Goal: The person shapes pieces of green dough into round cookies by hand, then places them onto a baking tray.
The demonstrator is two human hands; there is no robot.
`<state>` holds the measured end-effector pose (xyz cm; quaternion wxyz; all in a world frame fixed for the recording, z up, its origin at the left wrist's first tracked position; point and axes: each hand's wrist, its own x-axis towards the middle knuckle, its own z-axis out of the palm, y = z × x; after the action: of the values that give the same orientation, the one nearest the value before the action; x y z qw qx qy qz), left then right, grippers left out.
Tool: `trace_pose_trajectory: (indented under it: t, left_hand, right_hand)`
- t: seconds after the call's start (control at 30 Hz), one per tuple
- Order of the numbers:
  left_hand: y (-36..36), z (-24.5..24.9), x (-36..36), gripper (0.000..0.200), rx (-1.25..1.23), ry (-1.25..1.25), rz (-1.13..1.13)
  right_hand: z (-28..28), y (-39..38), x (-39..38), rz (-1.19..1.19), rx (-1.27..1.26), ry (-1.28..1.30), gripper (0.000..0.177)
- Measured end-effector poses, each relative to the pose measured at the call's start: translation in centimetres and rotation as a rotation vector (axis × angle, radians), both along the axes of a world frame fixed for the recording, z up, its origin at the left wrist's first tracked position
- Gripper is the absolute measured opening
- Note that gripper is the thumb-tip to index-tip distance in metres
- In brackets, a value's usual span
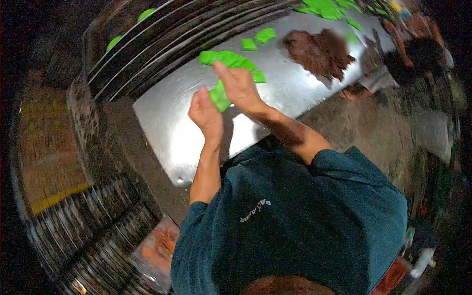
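A bright green, dough-like piece [219,97] hangs between my two hands above the shiny metal table [167,113]. My left hand [205,115] is closed at its left side, with the thumb pointing up. Closed on the right side of the piece, my right hand [240,89] also has its thumb up. Both hands are slightly blurred, and their undersides are hidden. Just beyond them lies a long green strip [228,59], with a smaller green piece [258,76] beside my right hand.
Two green chunks [249,44] [266,35] lie farther back. A brown crumbly mass [314,51] sits to the right, with a green heap [324,7] at the far end. Stacked dark trays [128,54] border the back left. Another person's arm [400,39] shows at far right.
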<state>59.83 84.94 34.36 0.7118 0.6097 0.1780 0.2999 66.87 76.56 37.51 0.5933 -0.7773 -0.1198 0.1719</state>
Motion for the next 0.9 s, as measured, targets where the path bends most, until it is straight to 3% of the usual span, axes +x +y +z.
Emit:
trace_pose_trajectory:
  t: [0.03, 0.07, 0.1, 0.17, 0.2, 0.23, 0.3, 0.33, 0.37, 0.4, 0.43, 0.57, 0.63, 0.73, 0.77, 0.83, 0.9]
  left_hand:
    - [0.0, -1.2, 0.0, 0.03, -0.137, 0.028, -0.055]
    - [-0.1, -2.5, 0.4, 0.031, -0.244, 0.06, -0.059]
    - [-0.7, -3.6, 0.7, 0.031, -0.59, 0.125, -0.022]
    - [-0.9, -5.9, 0.6, 0.029, -0.694, 0.094, -0.289]
    - [-0.5, -7.0, 0.5, 0.029, -0.702, 0.097, -0.298]
    - [-0.1, -8.0, 0.5, 0.027, -0.572, 0.219, -0.337]
    - [0.1, -8.7, 0.8, 0.023, -0.438, 0.371, -0.322]
    - [0.4, -8.2, 0.6, 0.023, -0.384, 0.411, -0.348]
    - [0.8, -7.5, 0.3, 0.024, -0.328, 0.448, -0.371]
    - [1.0, -7.1, 0.1, 0.024, -0.327, 0.455, -0.368]
    - [1.2, -6.7, -0.1, 0.024, -0.215, 0.489, -0.368]
    - [1.5, -6.7, -0.3, 0.028, 0.123, 0.532, -0.257]
    - [1.4, -6.6, -1.0, 0.024, -0.02, 0.546, -0.232]
    - [2.0, -6.7, -1.6, 0.019, -0.345, 0.403, -0.16]
    - [2.2, -6.5, -1.9, 0.019, -0.355, 0.402, -0.15]
    - [2.5, -5.5, -2.2, 0.021, -0.693, 0.271, -0.096]
    - [2.8, -5.6, -3.0, 0.021, -0.707, 0.249, -0.086]
  right_hand:
    - [-0.6, -1.2, 0.0, -0.041, -0.015, 0.0, 0.032]
    - [-1.7, -2.2, -0.3, 0.082, -0.139, -0.349, 0.028]
    - [-2.9, -3.0, -0.7, 0.214, -0.269, -0.692, 0.025]
    - [-6.2, -3.7, -3.0, 0.181, -0.29, -0.879, 0.018]
    - [-8.0, -4.5, -3.7, 0.284, -0.277, -1.011, 0.025]
    - [-7.4, -5.7, -3.7, 0.306, -0.243, -1.069, 0.023]
    - [-13.9, -9.1, 0.6, 0.428, -0.737, -0.699, 0.017]
    - [-15.8, -11.4, 4.1, -0.025, -0.601, -0.806, 0.011]
    - [-12.2, -14.4, 6.9, -0.012, -0.81, -0.953, 0.011]
    - [-12.2, -16.5, 10.4, -0.092, -1.106, -0.918, 0.015]
    - [-12.1, -18.1, 12.5, -0.182, -1.132, -0.996, 0.019]
    - [-14.4, -20.3, 14.8, -0.068, -1.222, -1.042, 0.02]
    - [-14.4, -20.7, 15.2, 0.006, -1.262, -0.859, 0.017]
    - [-10.5, -20.3, 15.6, 0.178, -1.205, -0.333, 0.017]
    - [-11.2, -20.7, 13.9, 0.191, -1.21, -0.337, 0.017]
    - [-13.9, -22.0, 10.2, 0.05, -0.988, -0.917, 0.018]
    - [-14.7, -22.6, 8.1, 0.067, -0.965, -0.958, 0.019]
